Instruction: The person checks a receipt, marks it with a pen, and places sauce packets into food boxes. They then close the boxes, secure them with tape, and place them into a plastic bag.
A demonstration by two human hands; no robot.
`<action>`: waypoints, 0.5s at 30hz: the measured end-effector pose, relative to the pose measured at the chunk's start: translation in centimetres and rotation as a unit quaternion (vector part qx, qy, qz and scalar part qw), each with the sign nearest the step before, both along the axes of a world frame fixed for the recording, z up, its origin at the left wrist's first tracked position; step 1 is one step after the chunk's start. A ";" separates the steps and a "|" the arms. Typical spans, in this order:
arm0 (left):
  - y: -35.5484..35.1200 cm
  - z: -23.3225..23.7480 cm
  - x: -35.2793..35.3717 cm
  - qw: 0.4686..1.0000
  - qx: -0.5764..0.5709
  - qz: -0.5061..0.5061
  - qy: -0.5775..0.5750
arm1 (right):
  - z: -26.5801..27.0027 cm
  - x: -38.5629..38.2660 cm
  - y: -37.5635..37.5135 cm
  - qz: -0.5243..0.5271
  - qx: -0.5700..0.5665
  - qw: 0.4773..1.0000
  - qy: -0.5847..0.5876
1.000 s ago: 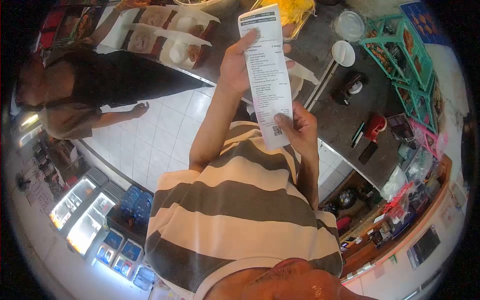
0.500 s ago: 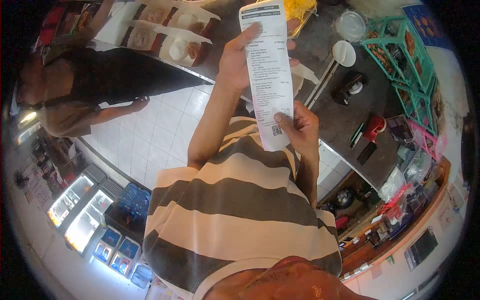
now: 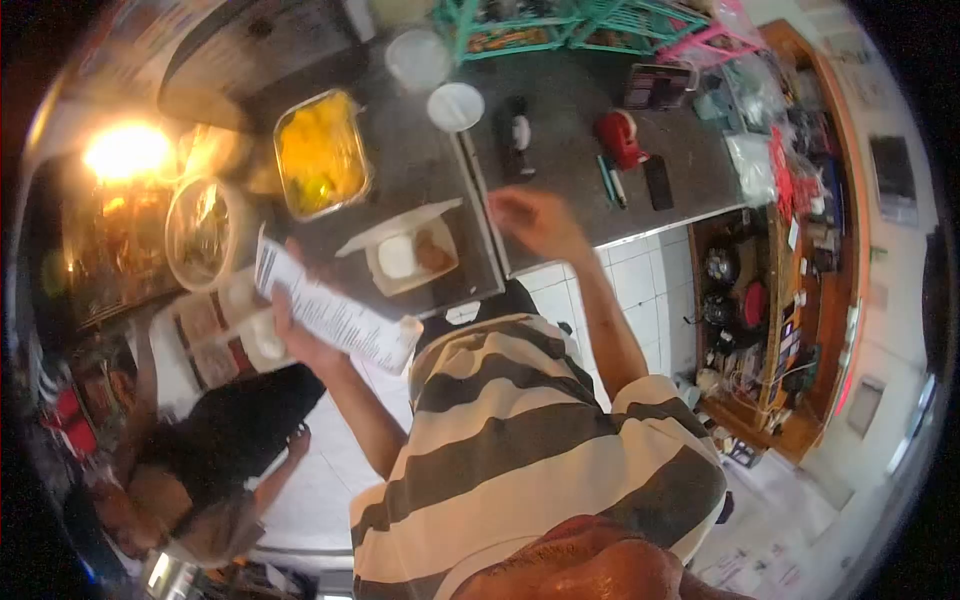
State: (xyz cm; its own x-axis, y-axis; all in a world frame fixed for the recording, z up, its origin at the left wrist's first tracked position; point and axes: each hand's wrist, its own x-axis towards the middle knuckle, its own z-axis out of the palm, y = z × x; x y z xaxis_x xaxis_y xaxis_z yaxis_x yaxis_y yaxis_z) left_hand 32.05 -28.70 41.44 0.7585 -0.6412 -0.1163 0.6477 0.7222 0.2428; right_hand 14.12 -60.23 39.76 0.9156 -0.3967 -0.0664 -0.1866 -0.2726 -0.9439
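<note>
your left hand [image 3: 305, 335]: thumb laid over the printed face of a long paper slip [image 3: 345, 315], fingers behind it, so slip clamped between them. slip slants from above the left fingertips down toward your striped shirt [image 3: 520, 430], print side up.

your right hand [image 3: 540, 225]: no item seen in it; blurred, fingers toward the counter [image 3: 400, 185]. cannot tell whether these fingers are together or apart, or whether they touch the surface.

between both sets of fingers: an open box [image 3: 412, 284], lid raised, holding a white mound [image 3: 397, 257] and a brown piece [image 3: 433, 252]. ahead of the left fingers: a metal tray [image 3: 330, 207] of yellow food. ahead of the right fingers: a white bowl [image 3: 456, 106], slightly left. right of them: a red tape dispenser [image 3: 620, 138], pens [image 3: 611, 183] and a dark phone [image 3: 657, 182]. left of the left fingers: more open boxes [image 3: 212, 340], another person [image 3: 240, 430] near them.
</note>
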 end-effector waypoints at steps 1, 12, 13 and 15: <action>0.1 -0.5 0.2 0.999 -0.014 -0.024 0.020 | -1.5 -0.4 -4.4 -0.074 -0.042 0.996 0.026; -6.9 -2.5 -10.5 0.985 0.045 0.115 0.121 | -21.3 10.9 -49.6 -0.198 -0.489 0.812 0.248; -9.5 -0.6 -12.1 0.979 0.051 0.130 0.151 | -23.3 12.1 -51.1 -0.214 -0.565 0.764 0.227; -11.3 -0.1 -13.7 0.971 0.051 0.155 0.172 | -22.0 13.4 -52.7 -0.197 -0.520 0.812 0.179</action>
State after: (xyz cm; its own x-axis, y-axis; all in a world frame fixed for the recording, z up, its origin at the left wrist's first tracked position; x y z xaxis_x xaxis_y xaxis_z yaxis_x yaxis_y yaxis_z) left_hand 18.39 -40.02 41.32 0.8184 -0.3596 -0.4483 0.4582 0.8791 0.1314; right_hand 27.50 -112.98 17.79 0.7004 -0.6659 0.2570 -0.6639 -0.7399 -0.1080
